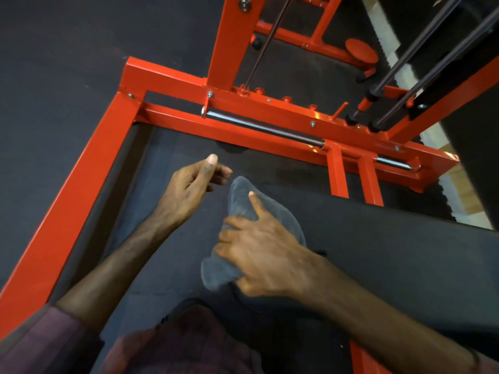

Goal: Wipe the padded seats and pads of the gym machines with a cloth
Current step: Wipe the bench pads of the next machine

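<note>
My right hand (266,255) grips a grey cloth (244,201) in the middle of the view, with the forefinger stretched out along the cloth's top. The cloth hangs in a bunch from both sides of the hand. A wide black padded bench (391,252) runs from under the cloth out to the right. My left hand (193,182) hovers just left of the cloth's upper end, fingers loosely curled and thumb raised, holding nothing. It does not touch the cloth.
A red steel machine frame (89,168) boxes in the dark rubber floor (151,238) on the left and far side. A chrome bar (264,128) lies along the far rail. Guide rods (421,52) slant up at the right. A red round pedal (361,54) lies beyond.
</note>
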